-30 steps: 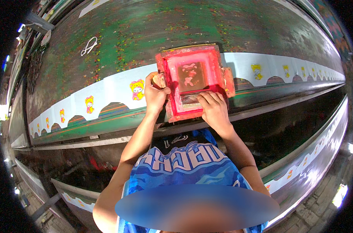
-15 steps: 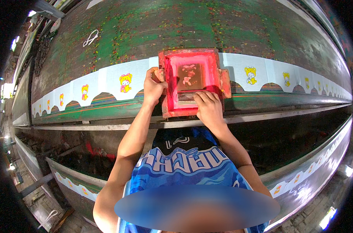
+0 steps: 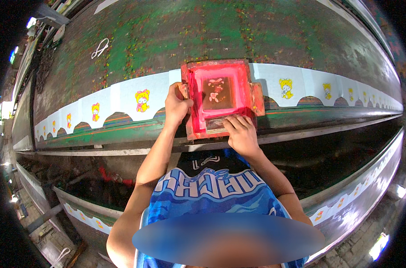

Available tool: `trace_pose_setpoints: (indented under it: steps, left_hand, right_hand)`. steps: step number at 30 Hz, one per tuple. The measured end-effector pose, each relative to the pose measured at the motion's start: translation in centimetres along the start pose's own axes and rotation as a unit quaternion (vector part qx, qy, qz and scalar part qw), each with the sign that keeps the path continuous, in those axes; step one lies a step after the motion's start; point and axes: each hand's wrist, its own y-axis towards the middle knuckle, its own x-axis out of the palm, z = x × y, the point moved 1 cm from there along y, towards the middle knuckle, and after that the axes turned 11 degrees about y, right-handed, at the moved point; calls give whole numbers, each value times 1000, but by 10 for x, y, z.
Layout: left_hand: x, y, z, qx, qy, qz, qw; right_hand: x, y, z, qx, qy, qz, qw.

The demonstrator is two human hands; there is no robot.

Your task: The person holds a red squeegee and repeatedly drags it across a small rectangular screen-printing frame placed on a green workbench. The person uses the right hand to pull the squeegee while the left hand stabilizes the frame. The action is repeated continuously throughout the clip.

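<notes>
A red-stained screen frame (image 3: pixel 189 71), with pink ink around a dark patch bearing a pale figure, lies over a row of white scalloped panels (image 3: pixel 301 80) printed with small yellow cartoon characters, several with pink. My left hand (image 3: pixel 177 102) is closed on the side handle at the frame's left. My right hand (image 3: pixel 242 134) has its fingers bent over a squeegee (image 3: pixel 218 124) lying across the lower inside of the frame. A second block-like handle (image 3: pixel 257 98) sticks out at the frame's right.
The long table (image 3: pixel 158 40) is mottled green and speckled with paint. A white looped cord (image 3: pixel 100 47) lies on its upper left. A rail (image 3: pixel 100 152) runs along the near edge. Another table (image 3: pixel 337 214) with more printed panels lies behind me, with brick floor (image 3: pixel 368 254) beyond.
Over the last second the squeegee and my right hand have shifted a little toward the frame's near edge. My left hand keeps its hold. The view has shifted slightly.
</notes>
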Motion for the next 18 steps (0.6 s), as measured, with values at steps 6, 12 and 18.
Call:
trace_pose_setpoints:
  steps: [6,12,18]
  left_hand:
    - [0,-2,7,2,57,-16,998]
    - [2,-4,8,-1,17,-7,1000]
    - [-1,-3,7,0,75,-15,997]
  right_hand:
    - [21,55,39,-44,-57,47,996]
    - [7,135,78,3,-27,3,1000]
    - [14,133,74,-8,-33,36,999]
